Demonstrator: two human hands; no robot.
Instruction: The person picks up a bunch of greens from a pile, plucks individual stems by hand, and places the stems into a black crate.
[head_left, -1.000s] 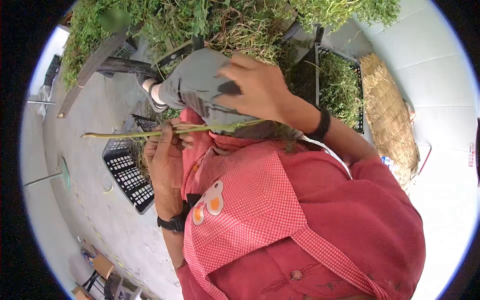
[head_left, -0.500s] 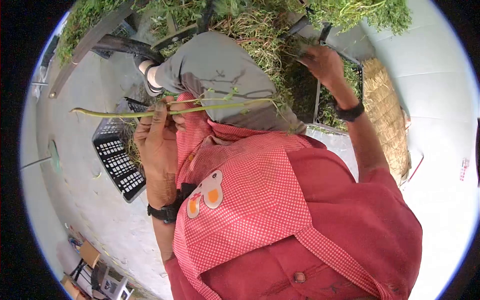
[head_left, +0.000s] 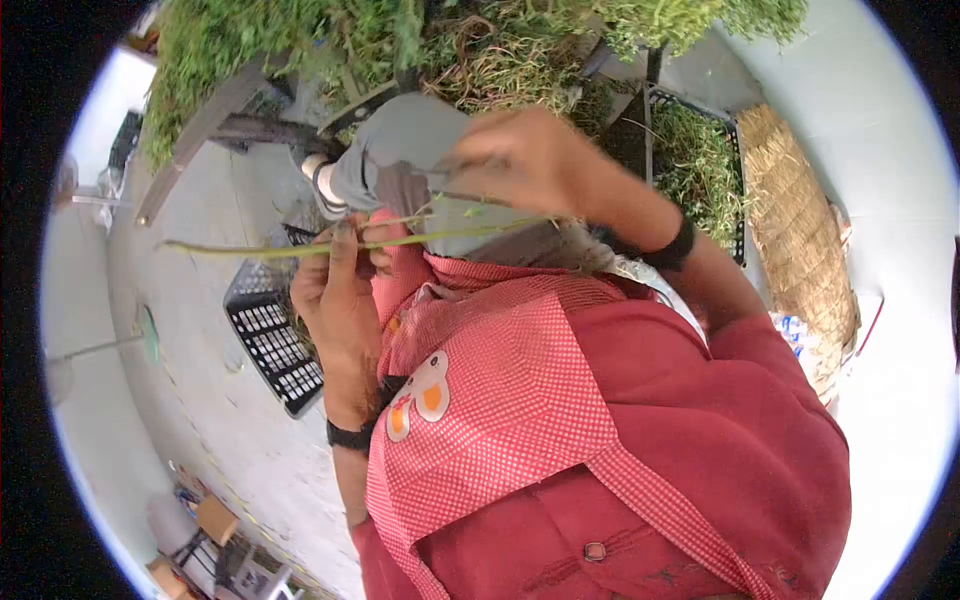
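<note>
My left hand (head_left: 335, 305) is closed in a pinch around a long, thin green plant stem (head_left: 455, 235), which lies sideways across the fingers. The stem's bare end sticks out to the left; on its right part are a few thin side shoots and small leaves. Over my lap, above the stem, my right hand (head_left: 530, 165) is smeared by motion, so its fingers and anything in them cannot be made out. A red checked apron (head_left: 500, 400) covers my front, below both hands.
Leafy green plants (head_left: 290, 60) are heaped on a wooden-edged surface ahead. A black crate (head_left: 275, 335) stands on the floor at left. Another crate (head_left: 742, 190) at right holds cut greens, beside a straw bundle (head_left: 795, 230). Boxes (head_left: 215, 520) lie at lower left.
My right hand has moved from the greens at upper right inward over my lap, close to the stem. My left hand keeps hold of the stem. The view has shifted slightly.
</note>
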